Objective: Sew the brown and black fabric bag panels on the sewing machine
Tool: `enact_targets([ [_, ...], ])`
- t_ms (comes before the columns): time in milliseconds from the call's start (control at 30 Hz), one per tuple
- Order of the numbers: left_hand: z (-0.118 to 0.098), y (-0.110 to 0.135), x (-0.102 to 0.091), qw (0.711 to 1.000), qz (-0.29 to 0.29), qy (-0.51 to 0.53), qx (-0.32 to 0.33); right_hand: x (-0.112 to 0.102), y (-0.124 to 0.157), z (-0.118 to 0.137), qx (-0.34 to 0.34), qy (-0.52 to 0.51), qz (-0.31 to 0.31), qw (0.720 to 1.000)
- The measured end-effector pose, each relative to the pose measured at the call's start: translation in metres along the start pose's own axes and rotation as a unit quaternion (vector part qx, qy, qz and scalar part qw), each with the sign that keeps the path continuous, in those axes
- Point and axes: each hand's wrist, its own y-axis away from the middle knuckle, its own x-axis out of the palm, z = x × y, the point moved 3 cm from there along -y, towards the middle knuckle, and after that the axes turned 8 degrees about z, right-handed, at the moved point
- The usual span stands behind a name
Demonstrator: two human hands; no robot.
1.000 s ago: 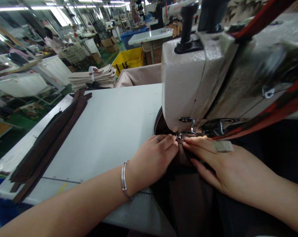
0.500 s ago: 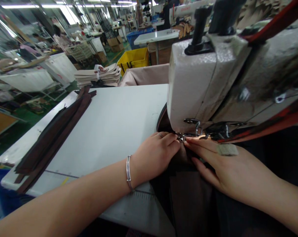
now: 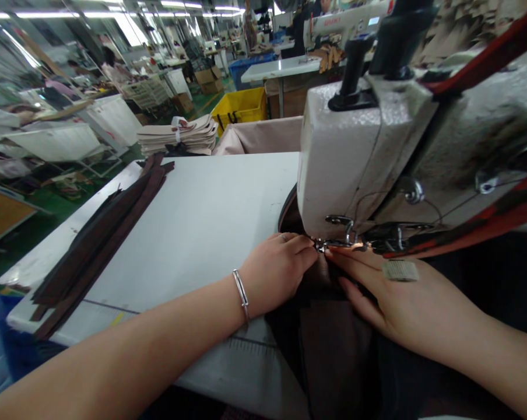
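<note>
Dark brown fabric [image 3: 327,332] runs under the needle area of a white sewing machine [image 3: 342,157] and hangs down at the front. Just left of the metal presser foot [image 3: 320,246], my left hand [image 3: 276,271] is closed on the fabric edge with its fingers bent; its fingertips are partly hidden. My right hand [image 3: 394,291] lies flat on the fabric to the right of the foot, fingers stretched forward, thumb apart. Part of that hand is covered by the machine head. A small pale tag-like piece [image 3: 401,270] sits across its knuckles.
Dark brown fabric strips [image 3: 101,233] lie along the left of the white table [image 3: 220,204]. Beyond the far edge are stacked beige pieces [image 3: 180,137], a yellow crate [image 3: 241,108] and a pinkish cloth [image 3: 263,135]. A blue crate [image 3: 3,344] stands at the lower left.
The view has shifted slightly, so the scene sits a little lower and further right. My left wrist and its bracelet have moved slightly right and up; both hands stay at the presser foot.
</note>
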Motion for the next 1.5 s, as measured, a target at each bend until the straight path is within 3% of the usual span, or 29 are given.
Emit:
enact_targets([
  [333,0.0,-0.001,0.0,1.0,-0.004,0.003,0.014,0.003,0.003,0.004,-0.001,0.007,0.0,1.0],
  [500,0.007,0.003,-0.007,0.999,-0.027,-0.002,0.029,0.003,-0.001,-0.009,-0.001,-0.001,0.021,1.0],
  [633,0.049,0.004,-0.022,0.993,-0.069,-0.034,0.095,-0.019,-0.003,0.005,0.008,-0.072,0.026,0.997],
  [733,0.091,-0.003,-0.03,0.988,-0.069,-0.113,0.075,-0.036,-0.001,0.045,0.006,-0.14,0.022,0.99],
  [800,0.105,-0.005,-0.033,0.986,-0.035,-0.142,0.078,-0.042,0.002,0.07,-0.018,-0.167,0.007,0.986],
  [900,0.087,0.007,-0.037,0.981,0.046,-0.159,0.104,-0.042,0.009,0.076,-0.016,-0.17,0.016,0.985],
  [1000,0.036,0.033,-0.04,0.974,0.103,-0.162,0.117,-0.038,0.021,0.051,0.006,-0.122,0.064,0.99],
  [1067,0.0,0.049,-0.041,0.974,0.081,-0.151,0.147,-0.034,0.03,0.032,0.013,-0.072,0.066,0.995],
  [1133,-0.023,0.058,-0.039,0.976,0.025,-0.139,0.169,-0.026,0.037,0.019,0.023,-0.039,0.058,0.997],
  [1200,-0.029,0.059,-0.034,0.977,-0.009,-0.119,0.178,-0.015,0.041,0.014,0.035,-0.035,0.045,0.998],
  [1300,-0.019,0.052,-0.029,0.986,0.023,-0.045,0.158,-0.003,0.041,0.012,0.078,-0.062,0.019,0.995],
  [1400,-0.004,0.041,-0.041,0.996,0.034,0.078,0.04,-0.003,0.033,0.008,0.127,-0.081,0.011,0.989],
  [1500,0.001,0.032,-0.06,0.982,0.013,0.182,-0.04,-0.01,0.021,0.01,0.084,-0.042,0.026,0.995],
])
